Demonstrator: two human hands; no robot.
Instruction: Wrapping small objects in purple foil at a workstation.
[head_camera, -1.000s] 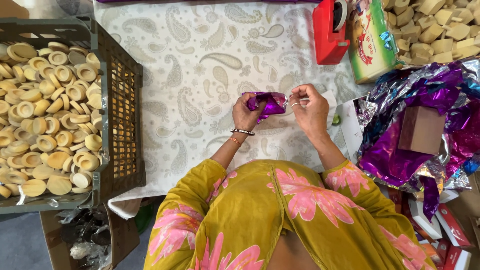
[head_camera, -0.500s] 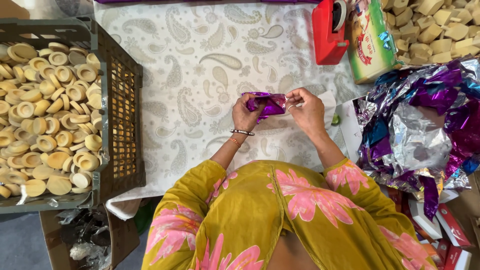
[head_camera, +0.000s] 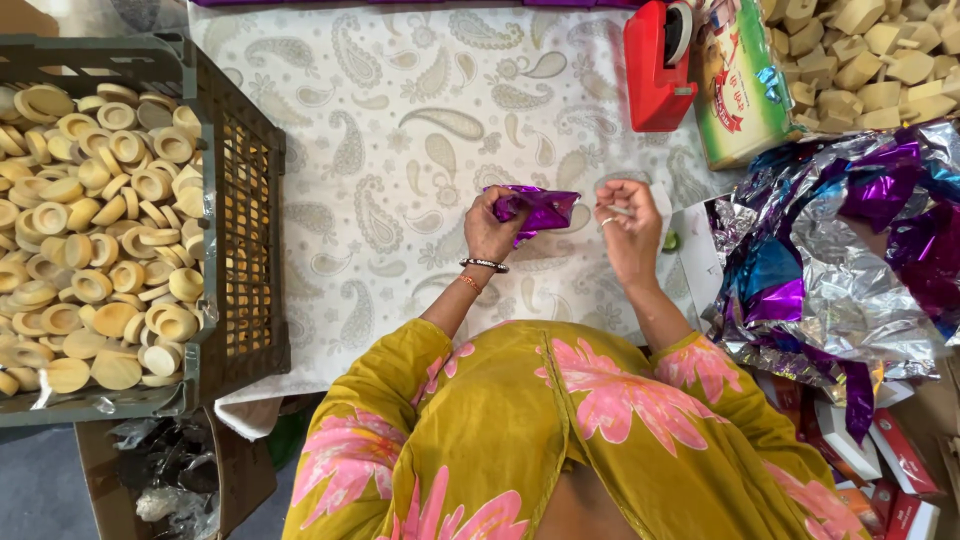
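Head view: the left hand (head_camera: 490, 228) grips a purple foil packet (head_camera: 540, 208) over the tablecloth (head_camera: 400, 150), below the red tape dispenser (head_camera: 655, 65). The right hand (head_camera: 630, 225), beside it, pinches something small and pale.

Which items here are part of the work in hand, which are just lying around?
In hand:
left hand holding purple foil-wrapped piece
right hand, beside the piece, pinching something small, too small to tell
foil sheets
red tape dispenser

Lying about:
crate of round tan pieces
tan blocks
red-and-white boxes
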